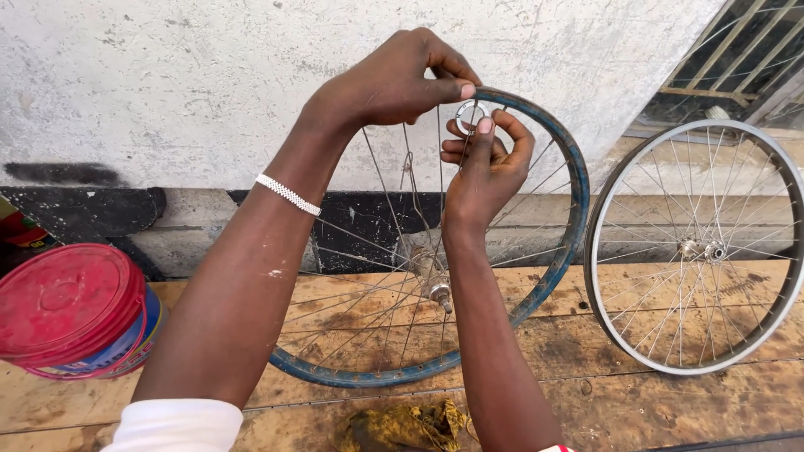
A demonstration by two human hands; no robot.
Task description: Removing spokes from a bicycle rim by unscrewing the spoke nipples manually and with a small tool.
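My left hand (394, 79) and my right hand (486, 163) are raised together, both pinching a small silver metal ring (471, 115) between thumb and fingers. Behind them a blue-rimmed bicycle wheel (569, 192) leans against the white wall, standing on a wooden platform (603, 335). Its hub and axle (435, 289) show between my forearms. A white beaded bracelet (288, 194) circles my left wrist.
A second bicycle wheel with a silver rim (699, 247) leans at the right. A bucket with a red lid (71, 314) stands at the left. A dirty yellow rag (402, 427) lies at the platform's near edge. A metal grille (737, 59) is at top right.
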